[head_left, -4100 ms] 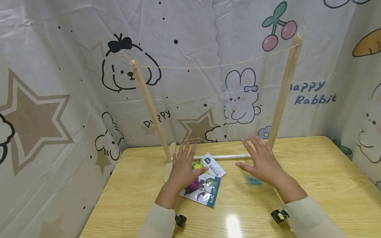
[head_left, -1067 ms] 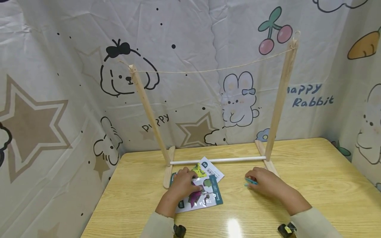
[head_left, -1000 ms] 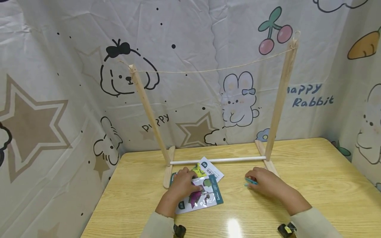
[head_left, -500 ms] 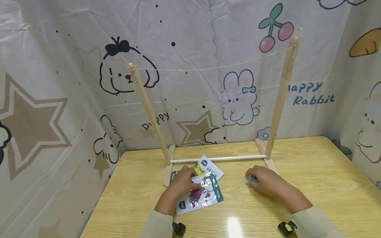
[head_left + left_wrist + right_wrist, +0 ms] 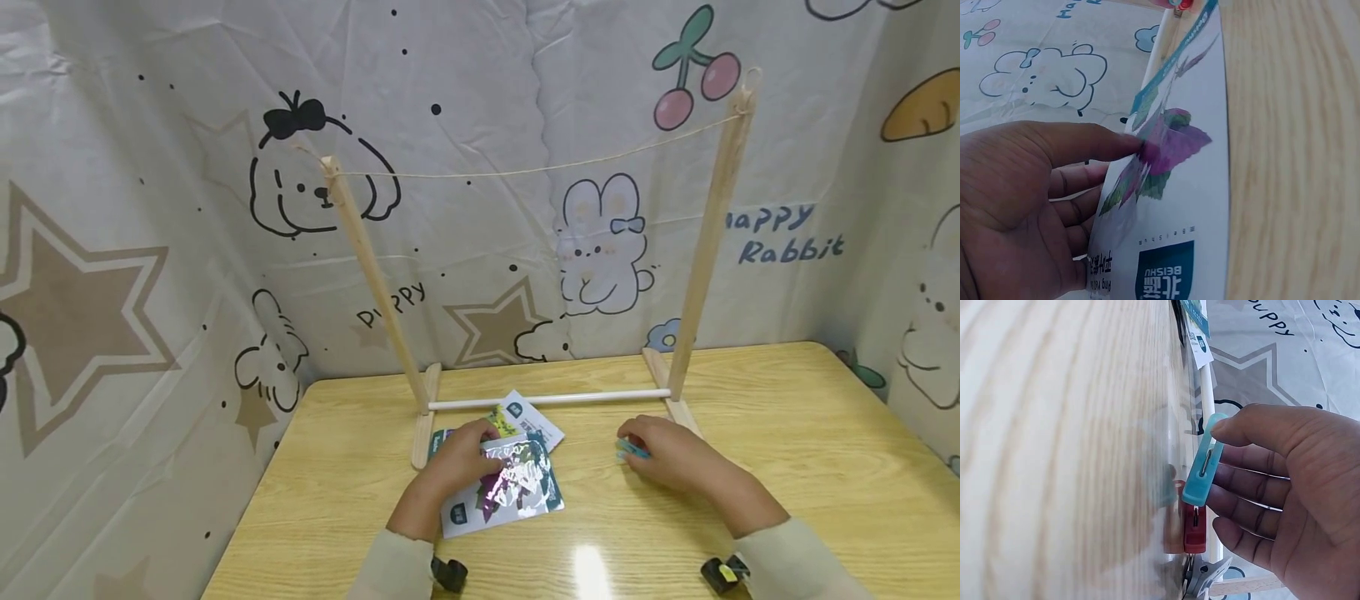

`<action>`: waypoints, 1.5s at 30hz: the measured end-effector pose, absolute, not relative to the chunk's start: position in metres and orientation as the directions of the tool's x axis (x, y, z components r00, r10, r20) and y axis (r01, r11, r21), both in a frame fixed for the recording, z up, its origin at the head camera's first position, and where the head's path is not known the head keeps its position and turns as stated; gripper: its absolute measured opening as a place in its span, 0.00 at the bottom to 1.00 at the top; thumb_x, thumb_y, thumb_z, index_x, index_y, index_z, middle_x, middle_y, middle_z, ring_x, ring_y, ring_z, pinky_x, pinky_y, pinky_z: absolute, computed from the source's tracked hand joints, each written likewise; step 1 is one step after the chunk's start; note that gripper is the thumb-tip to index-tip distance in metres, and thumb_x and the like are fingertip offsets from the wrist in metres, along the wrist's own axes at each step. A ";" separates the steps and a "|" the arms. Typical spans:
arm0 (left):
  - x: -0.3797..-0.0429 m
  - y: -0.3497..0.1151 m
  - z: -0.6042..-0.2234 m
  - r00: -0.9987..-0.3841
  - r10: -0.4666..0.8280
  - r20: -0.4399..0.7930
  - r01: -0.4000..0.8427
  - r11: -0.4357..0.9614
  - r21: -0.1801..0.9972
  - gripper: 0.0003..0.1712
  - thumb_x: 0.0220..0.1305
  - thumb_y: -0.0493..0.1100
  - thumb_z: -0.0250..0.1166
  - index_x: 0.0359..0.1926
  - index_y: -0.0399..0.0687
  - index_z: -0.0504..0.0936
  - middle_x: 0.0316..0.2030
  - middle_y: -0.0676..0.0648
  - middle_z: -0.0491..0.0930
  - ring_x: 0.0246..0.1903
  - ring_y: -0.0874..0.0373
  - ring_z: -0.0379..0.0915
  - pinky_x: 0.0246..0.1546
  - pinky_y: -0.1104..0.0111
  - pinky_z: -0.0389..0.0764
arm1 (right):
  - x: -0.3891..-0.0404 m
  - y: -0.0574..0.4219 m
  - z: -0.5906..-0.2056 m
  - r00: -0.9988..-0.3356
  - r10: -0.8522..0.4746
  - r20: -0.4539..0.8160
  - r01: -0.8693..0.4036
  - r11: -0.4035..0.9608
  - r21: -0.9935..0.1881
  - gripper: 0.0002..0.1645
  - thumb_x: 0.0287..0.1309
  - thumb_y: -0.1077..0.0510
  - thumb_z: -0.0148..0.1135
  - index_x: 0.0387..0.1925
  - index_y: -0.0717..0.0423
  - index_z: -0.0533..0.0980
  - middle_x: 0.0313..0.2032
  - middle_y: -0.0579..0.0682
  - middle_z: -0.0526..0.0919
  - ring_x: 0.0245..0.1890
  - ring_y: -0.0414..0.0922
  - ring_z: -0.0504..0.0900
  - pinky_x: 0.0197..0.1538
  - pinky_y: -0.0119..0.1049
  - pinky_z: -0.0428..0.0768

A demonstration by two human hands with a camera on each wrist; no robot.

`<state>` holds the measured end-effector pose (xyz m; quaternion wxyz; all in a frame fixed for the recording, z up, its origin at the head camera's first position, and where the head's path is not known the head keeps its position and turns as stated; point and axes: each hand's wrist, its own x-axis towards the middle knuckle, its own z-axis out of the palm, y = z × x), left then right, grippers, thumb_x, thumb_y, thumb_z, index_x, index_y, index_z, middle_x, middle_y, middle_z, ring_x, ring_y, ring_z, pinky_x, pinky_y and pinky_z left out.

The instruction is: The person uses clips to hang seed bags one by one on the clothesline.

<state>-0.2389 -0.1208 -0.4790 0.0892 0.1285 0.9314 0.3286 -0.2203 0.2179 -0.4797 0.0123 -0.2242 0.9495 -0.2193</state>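
Observation:
My left hand (image 5: 459, 460) pinches a flat, glossy seed packet (image 5: 519, 487) with a purple-leaved plant on it. In the left wrist view the thumb lies on its printed face and the fingers are behind it. The packet is tilted up a little from the table. Under it, a second packet (image 5: 534, 423), white with yellow flowers, is partly covered. My right hand (image 5: 671, 454) pinches a teal clothespin (image 5: 1204, 462) between thumb and fingers, low over the table. In the right wrist view, a red clothespin (image 5: 1195, 530) and a grey clip (image 5: 1210, 575) show beyond it.
Behind the hands stands a wooden frame: a left post (image 5: 375, 283), a right post (image 5: 708, 250) and a white rod (image 5: 600, 398) low between them. A thin string (image 5: 517, 172) sags between the post tops. A patterned cloth (image 5: 480, 225) hangs around the table (image 5: 810, 433).
From open hands above the table, the left has come to grip the purple-leaved packet and the right the teal clothespin. Over the last half second the packet's face has tilted slightly, catching more glare.

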 end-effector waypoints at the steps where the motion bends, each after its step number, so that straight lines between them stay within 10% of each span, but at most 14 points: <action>1: -0.239 -0.121 -0.479 -0.949 0.305 -0.076 0.190 0.749 0.635 0.18 0.58 0.40 0.73 0.48 0.47 0.79 0.46 0.46 0.81 0.41 0.56 0.74 0.44 0.59 0.78 | -0.220 0.218 -0.480 -0.897 -0.435 0.076 -0.424 0.801 -0.424 0.18 0.64 0.56 0.66 0.52 0.61 0.80 0.35 0.42 0.79 0.34 0.37 0.74 0.39 0.35 0.77; 11: -0.237 -0.121 -0.472 -0.952 0.290 -0.099 0.156 0.736 0.659 0.20 0.62 0.38 0.69 0.55 0.47 0.81 0.56 0.43 0.80 0.48 0.52 0.74 0.54 0.52 0.78 | -0.218 0.216 -0.477 -0.904 -0.423 0.066 -0.407 0.800 -0.441 0.19 0.64 0.56 0.66 0.53 0.61 0.80 0.32 0.41 0.77 0.32 0.36 0.70 0.36 0.33 0.73; 45: -0.245 -0.130 -0.467 -0.963 0.266 -0.043 0.115 0.547 0.829 0.11 0.69 0.40 0.64 0.51 0.49 0.80 0.43 0.49 0.80 0.41 0.58 0.74 0.47 0.63 0.75 | -0.217 0.218 -0.469 -0.837 -0.482 0.258 -0.535 0.626 -0.568 0.09 0.69 0.60 0.61 0.46 0.53 0.84 0.37 0.41 0.78 0.33 0.29 0.69 0.32 0.28 0.73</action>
